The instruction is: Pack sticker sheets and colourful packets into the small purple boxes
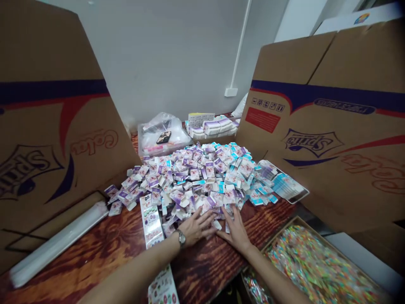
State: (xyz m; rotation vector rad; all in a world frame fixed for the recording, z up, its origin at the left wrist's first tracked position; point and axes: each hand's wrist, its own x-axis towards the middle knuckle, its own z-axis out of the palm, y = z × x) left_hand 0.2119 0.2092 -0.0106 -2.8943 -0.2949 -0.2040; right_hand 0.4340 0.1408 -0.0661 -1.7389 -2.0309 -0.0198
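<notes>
1. Two tall brown cardboard panels printed with upside-down lettering stand beyond the hands, one to the left (47, 126), one to the right (332, 118).
2. Beneath both hands spreads a glossy red-brown wood-grained table (104, 249).
3. Straight ahead of the fingers I see a broad heap of small white, purple and blue paper boxes (202, 171), its near edge right at the fingertips.
4. To the right hand's right, a shallow brown cardboard carton (281, 233) holds colourful pieces in clear wrapping.
5. Past the heap from the left hand sits a clear plastic bin (171, 150).
6. A long white strip with coloured pictures (152, 221) runs under the left forearm.
7. The left hand (198, 228) is palm down, fingers loosely spread, tips against the nearest boxes; nothing is clenched.
8. The right hand (236, 232) is just beside it, thumb wide of the fingers, touching boxes at the edge without gripping any.
9. On the left wrist is a silver-coloured round watch (181, 238).
</notes>
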